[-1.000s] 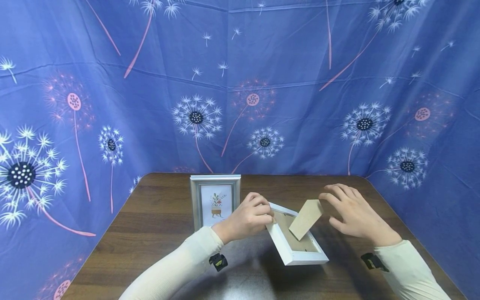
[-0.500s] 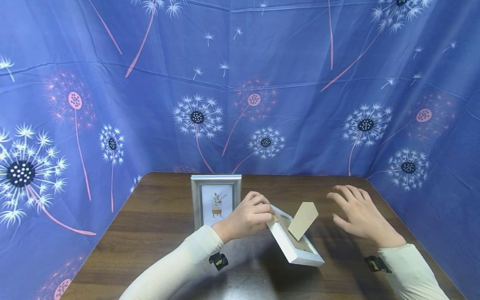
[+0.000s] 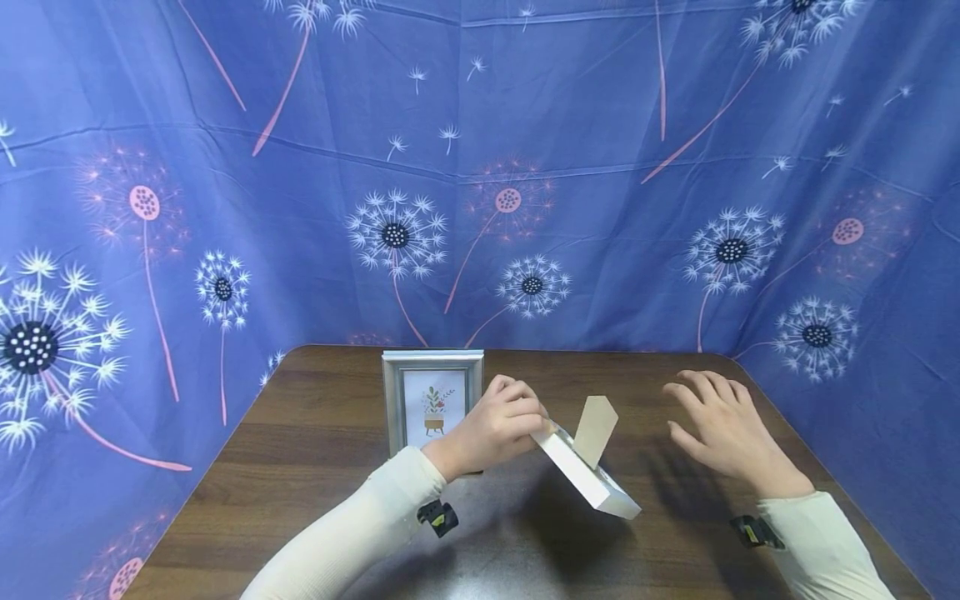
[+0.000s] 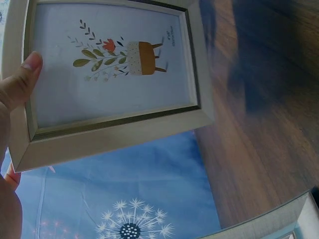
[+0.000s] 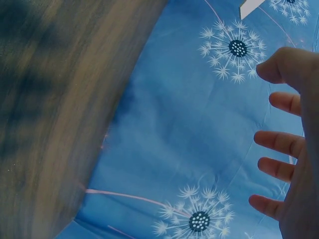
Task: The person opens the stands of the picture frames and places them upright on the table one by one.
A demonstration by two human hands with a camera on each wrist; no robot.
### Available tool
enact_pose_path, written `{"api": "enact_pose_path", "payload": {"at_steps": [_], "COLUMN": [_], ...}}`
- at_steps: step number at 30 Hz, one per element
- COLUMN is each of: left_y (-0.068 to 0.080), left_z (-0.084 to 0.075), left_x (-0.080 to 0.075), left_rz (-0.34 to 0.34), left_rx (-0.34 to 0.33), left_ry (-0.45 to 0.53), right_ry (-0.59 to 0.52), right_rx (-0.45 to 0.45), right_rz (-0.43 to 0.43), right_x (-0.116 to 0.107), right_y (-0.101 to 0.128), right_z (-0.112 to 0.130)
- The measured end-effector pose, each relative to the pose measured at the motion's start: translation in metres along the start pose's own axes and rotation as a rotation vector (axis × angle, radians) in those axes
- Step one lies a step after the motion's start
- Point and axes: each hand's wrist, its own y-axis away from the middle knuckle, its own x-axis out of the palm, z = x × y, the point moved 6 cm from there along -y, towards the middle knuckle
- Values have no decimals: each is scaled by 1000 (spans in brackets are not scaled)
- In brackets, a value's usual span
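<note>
My left hand grips one end of a white picture frame, holding it tilted above the table. Its backing faces up, and a tan easel stand sticks up from it. In the left wrist view the front of this picture frame shows a plant-pot print, with my thumb pressed on its border and the other fingers mostly hidden behind. Off to the right, my right hand hovers over the table with fingers spread and relaxed, touching nothing. The right wrist view shows those fingers apart from everything.
A silver-grey picture frame stands upright at the back, left of centre, partly behind my left hand. The wooden table ends at a blue dandelion-print cloth that hangs behind it and along both sides.
The white picture frame has tipped in my left hand, so its back shows less and its side edge more. My right hand has drawn away to the right. The silver-grey frame stays put.
</note>
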Motion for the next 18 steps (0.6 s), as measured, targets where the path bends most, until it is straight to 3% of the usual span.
{"api": "enact_pose_path", "payload": {"at_steps": [11,18], "left_y": [-1,-5], "left_z": [6,6], "left_x": [3,3], "left_rz": [27,11], "left_rx": [-62,-67], "left_ry": [42,38], "right_ry": [34,50], "right_rx": [68,84], "right_rz": [-12,-20], "right_x": [1,3], "right_y": [6,9], "right_z": [-4,-5]}}
